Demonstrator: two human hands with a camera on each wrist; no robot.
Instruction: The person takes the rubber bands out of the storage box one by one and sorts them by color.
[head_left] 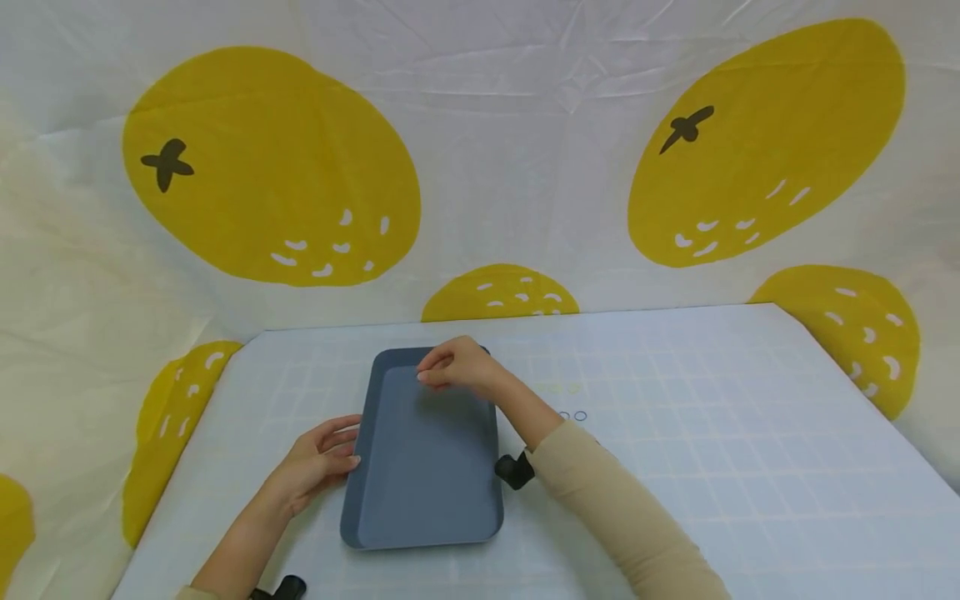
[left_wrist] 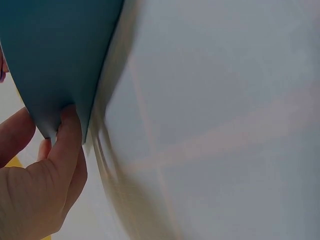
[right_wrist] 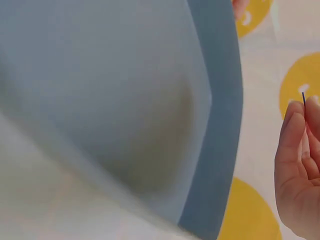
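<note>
The left hand (head_left: pixel 318 462) pinched the blue tray's (head_left: pixel 427 475) left rim, steadying it on the table (head_left: pixel 712 433); the right hand's (head_left: pixel 457 367) fingers curled together over its far rim.

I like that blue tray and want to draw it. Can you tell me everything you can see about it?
The tray is a grey-blue rectangle with rounded corners, a flat bare bottom and a low, slanted rim. It looks like smooth matte plastic. It lies flat on the white gridded table, its long side running away from the person. The left hand touches its left rim with its fingertips, thumb and fingers on the wall in the left wrist view. The right hand hangs over its far end with fingers pinched together.
</note>
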